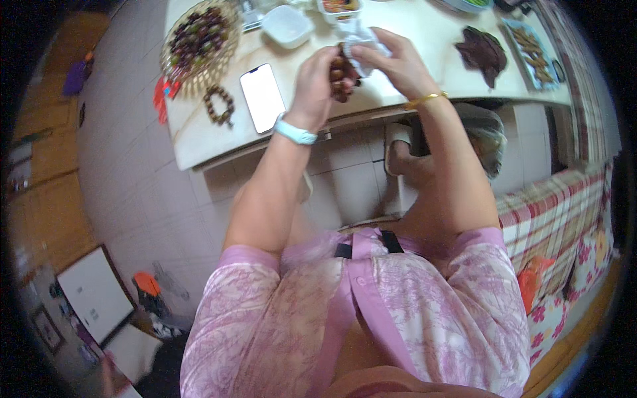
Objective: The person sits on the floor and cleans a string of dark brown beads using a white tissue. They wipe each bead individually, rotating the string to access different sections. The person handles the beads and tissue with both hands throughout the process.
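Note:
My left hand (317,78) grips a string of dark brown beads (341,73) over the pale table (199,136). My right hand (397,61) holds a white cloth (361,41) pressed against those beads. A light blue band sits on my left wrist and a gold bangle on my right wrist. A second brown bead bracelet (219,106) lies on the table to the left, beside a white phone (262,97) lying flat.
A woven basket (198,36) of dark round beads stands at the table's left. A white lidded box (286,25) sits behind the phone. A dark brown cloth (483,53) and a tray (531,50) lie at the right. A checked sofa (564,205) is at my right.

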`<action>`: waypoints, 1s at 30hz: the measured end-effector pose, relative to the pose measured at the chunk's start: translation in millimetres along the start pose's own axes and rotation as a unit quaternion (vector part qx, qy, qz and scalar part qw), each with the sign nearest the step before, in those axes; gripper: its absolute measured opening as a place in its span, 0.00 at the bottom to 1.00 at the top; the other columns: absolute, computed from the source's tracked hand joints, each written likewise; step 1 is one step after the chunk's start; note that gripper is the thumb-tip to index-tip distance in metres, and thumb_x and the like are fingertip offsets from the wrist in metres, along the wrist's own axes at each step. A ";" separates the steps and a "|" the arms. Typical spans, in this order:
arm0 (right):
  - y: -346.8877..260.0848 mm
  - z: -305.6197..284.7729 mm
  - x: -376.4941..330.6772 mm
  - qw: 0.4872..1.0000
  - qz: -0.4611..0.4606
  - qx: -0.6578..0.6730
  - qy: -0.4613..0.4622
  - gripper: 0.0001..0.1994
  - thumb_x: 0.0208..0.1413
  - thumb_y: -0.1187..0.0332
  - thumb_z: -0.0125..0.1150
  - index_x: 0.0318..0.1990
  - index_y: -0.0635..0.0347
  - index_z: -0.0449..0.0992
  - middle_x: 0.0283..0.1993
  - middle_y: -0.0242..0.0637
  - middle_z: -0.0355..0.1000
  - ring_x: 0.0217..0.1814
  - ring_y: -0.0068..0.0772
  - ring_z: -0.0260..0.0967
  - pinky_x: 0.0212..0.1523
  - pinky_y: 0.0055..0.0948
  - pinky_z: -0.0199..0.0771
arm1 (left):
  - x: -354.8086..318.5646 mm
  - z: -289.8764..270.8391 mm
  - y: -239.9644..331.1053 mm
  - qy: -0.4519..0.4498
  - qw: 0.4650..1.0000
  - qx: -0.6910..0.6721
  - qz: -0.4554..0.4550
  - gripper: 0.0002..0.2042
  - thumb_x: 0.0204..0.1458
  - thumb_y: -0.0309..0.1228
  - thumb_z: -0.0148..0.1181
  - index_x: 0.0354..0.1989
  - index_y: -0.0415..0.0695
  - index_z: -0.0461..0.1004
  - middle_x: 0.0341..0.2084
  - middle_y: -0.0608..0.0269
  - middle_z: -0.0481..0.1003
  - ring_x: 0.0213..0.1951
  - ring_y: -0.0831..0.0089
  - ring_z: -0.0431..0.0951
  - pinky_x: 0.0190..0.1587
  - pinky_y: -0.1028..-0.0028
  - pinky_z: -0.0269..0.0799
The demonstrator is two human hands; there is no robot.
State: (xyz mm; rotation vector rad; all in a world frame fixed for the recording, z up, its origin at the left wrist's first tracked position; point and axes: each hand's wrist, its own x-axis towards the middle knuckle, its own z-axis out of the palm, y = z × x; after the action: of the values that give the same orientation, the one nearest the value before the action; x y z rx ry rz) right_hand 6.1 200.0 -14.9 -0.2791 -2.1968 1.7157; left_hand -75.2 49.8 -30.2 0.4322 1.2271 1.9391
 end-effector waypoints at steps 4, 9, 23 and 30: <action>-0.8 3.0 -1.6 0.999 0.018 0.035 -0.001 0.16 0.56 0.58 0.62 0.42 0.63 0.77 0.32 0.28 0.74 0.33 0.16 0.67 0.35 0.21 0.68 | -0.6 3.0 2.0 -0.026 0.997 0.072 0.022 0.20 0.62 0.47 0.47 0.33 0.41 0.72 0.22 0.65 0.74 0.23 0.80 0.70 0.27 0.80 0.67; 14.9 -0.9 1.4 0.995 0.032 0.054 0.080 0.16 0.57 0.59 0.61 0.44 0.63 0.79 0.33 0.27 0.74 0.34 0.16 0.67 0.35 0.19 0.67 | -1.5 4.7 -1.8 -0.047 0.996 0.073 0.035 0.15 0.60 0.41 0.47 0.33 0.40 0.71 0.24 0.61 0.75 0.22 0.80 0.70 0.27 0.81 0.67; 7.4 0.3 4.6 0.995 0.072 0.035 0.053 0.15 0.57 0.61 0.61 0.45 0.64 0.77 0.37 0.28 0.74 0.36 0.17 0.66 0.37 0.19 0.65 | 1.2 6.4 -10.1 -0.013 0.995 0.056 0.078 0.11 0.57 0.33 0.57 0.40 0.39 0.67 0.25 0.61 0.76 0.23 0.82 0.72 0.26 0.82 0.70; 3.4 -2.4 -0.1 0.999 0.036 0.031 0.012 0.17 0.57 0.64 0.62 0.49 0.66 0.74 0.42 0.30 0.73 0.41 0.18 0.66 0.42 0.20 0.67 | -1.5 5.7 1.6 0.011 0.996 -0.026 0.079 0.10 0.58 0.34 0.54 0.40 0.39 0.67 0.25 0.61 0.75 0.23 0.80 0.72 0.25 0.81 0.68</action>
State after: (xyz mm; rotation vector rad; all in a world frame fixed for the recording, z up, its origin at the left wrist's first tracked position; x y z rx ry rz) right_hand 6.9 203.0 -17.6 -0.3656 -2.1358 1.8062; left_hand -71.3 51.7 -25.9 0.4959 1.1843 2.1090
